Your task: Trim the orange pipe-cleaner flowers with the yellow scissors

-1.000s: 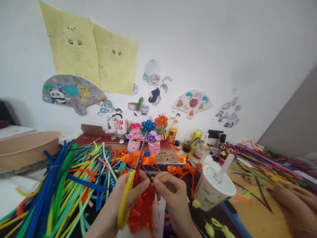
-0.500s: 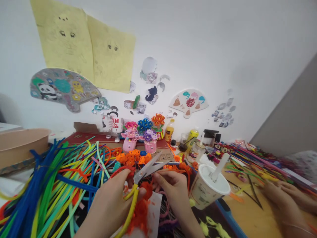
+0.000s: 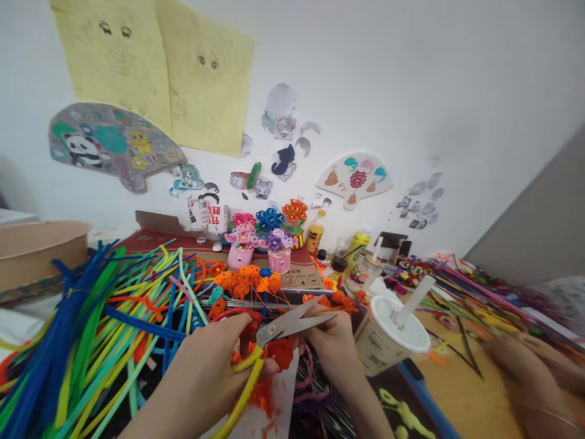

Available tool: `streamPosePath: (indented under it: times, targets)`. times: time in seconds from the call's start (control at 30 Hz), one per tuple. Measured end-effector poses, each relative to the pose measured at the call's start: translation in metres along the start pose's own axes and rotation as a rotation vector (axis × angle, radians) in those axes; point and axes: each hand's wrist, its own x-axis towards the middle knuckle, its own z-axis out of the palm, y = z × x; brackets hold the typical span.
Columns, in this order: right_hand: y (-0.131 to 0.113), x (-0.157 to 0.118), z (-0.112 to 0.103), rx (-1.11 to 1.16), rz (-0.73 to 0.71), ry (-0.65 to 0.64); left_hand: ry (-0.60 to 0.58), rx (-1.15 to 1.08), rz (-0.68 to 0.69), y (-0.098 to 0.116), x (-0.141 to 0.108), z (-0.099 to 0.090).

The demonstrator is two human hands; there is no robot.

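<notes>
My left hand (image 3: 223, 353) is closed round the yellow handles of a pair of scissors (image 3: 286, 326), whose blades are parted and point right. A red pipe cleaner loop (image 3: 231, 312) shows at that hand's fingers. My right hand (image 3: 331, 341) is closed beside the blade tips, its fingertips pressed together; what they hold is hidden behind the blades. Beneath the hands, red fuzzy scraps (image 3: 265, 396) lie on white paper (image 3: 287, 399). Orange pipe cleaner flowers (image 3: 244, 280) stand just beyond.
Pipe cleaners (image 3: 123, 341) are heaped at left. A lidded cup (image 3: 388, 332) with a straw stands right of my right hand. Potted flowers (image 3: 278, 250) and bottles (image 3: 315, 231) are at the back. Another person's hands (image 3: 525, 366) are at far right.
The scissors have swung from pointing up and right to nearly level, and their blades now reach in front of my right hand's fingers. The camera view has shifted slightly.
</notes>
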Motion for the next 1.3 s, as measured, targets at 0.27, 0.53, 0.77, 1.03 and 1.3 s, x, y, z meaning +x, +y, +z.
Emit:
streamPosePath:
  times: [0.27,0.53,0.77,1.03,1.3]
  targets:
    - [0.002,0.000,-0.002,-0.017,0.000,0.003,-0.055,0.042,0.032,0.002,0.000,-0.005]
    - [0.003,0.000,-0.006,0.087,0.028,-0.041,-0.126,0.052,-0.018,-0.004,0.003,0.000]
    - [0.007,0.000,-0.004,0.253,0.145,-0.130,-0.120,-0.028,-0.003,-0.011,0.006,0.006]
    - [0.010,0.000,0.002,0.367,0.194,-0.074,-0.130,-0.048,-0.018,-0.009,0.006,0.007]
    - [0.006,-0.002,0.001,0.170,0.113,-0.050,-0.146,-0.049,0.015,-0.013,0.007,0.014]
